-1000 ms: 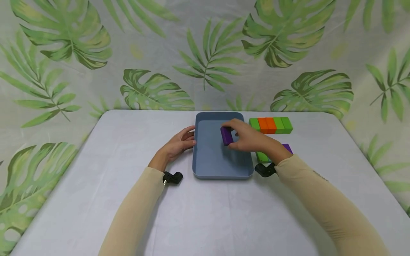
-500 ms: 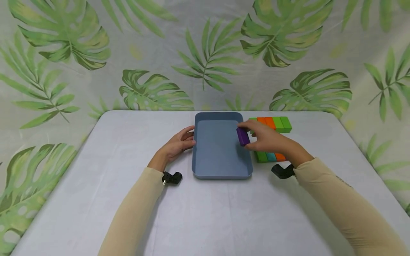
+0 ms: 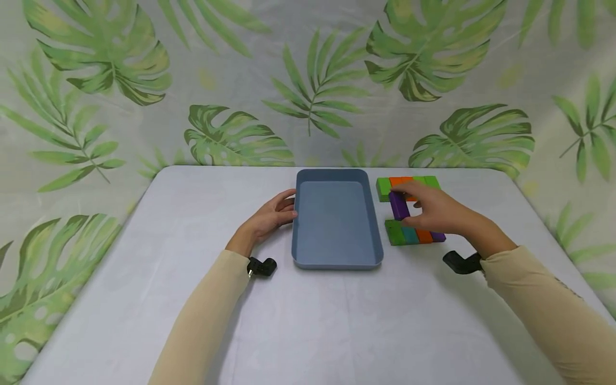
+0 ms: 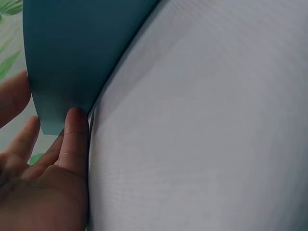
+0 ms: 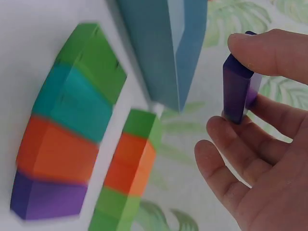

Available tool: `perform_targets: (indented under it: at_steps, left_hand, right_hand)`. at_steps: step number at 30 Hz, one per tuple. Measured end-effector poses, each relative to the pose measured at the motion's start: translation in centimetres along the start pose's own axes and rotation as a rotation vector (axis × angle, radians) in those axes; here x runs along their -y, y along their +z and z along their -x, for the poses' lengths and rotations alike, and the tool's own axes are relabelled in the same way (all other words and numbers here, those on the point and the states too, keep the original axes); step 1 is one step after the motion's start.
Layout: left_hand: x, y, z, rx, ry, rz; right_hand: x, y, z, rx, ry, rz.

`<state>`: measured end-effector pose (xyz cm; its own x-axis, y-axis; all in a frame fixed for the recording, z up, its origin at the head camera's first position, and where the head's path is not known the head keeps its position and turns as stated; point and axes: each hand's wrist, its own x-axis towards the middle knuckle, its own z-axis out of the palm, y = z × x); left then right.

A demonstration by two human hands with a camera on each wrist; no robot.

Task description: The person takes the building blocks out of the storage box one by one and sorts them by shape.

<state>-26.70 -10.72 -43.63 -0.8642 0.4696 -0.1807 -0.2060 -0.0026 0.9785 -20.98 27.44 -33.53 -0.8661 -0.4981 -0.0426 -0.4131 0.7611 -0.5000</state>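
Observation:
My right hand pinches a purple block between thumb and fingers, holding it up to the right of the blue-grey tray. In the right wrist view, the purple block stands on end between thumb and fingertips. Below that hand is the front row of blocks, with a green block, a teal block, an orange block and another purple block. My left hand rests its relaxed fingers against the tray's left side. The left wrist view shows these fingers on the tray's outer wall.
Behind the front row lies a second row of green and orange blocks, including a green block, partly hidden by my right hand. A white cloth covers the table. A leaf-patterned curtain stands right behind the table's far edge.
My right hand has carried the purple block rightward, from over the tray to over the block rows. My left hand has stayed at the tray's left side.

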Motion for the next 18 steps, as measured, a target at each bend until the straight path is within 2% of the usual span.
perform_targets:
  at_steps: [3, 10, 18]
  left_hand:
    - [-0.1, 0.0, 0.0, -0.004, -0.002, -0.006]
    - [-0.2, -0.1, 0.1, 0.004, 0.000, -0.011]
    - [-0.4, 0.0, 0.2, 0.017, 0.004, -0.005]
  right_hand:
    - [-1.1, -0.7, 1.0, -0.031, 0.018, 0.044]
    - [-5.1, -1.7, 3.4, -0.091, 0.111, 0.034]
    - [-9.9, -1.5, 5.6, -0.095, 0.178, 0.096]
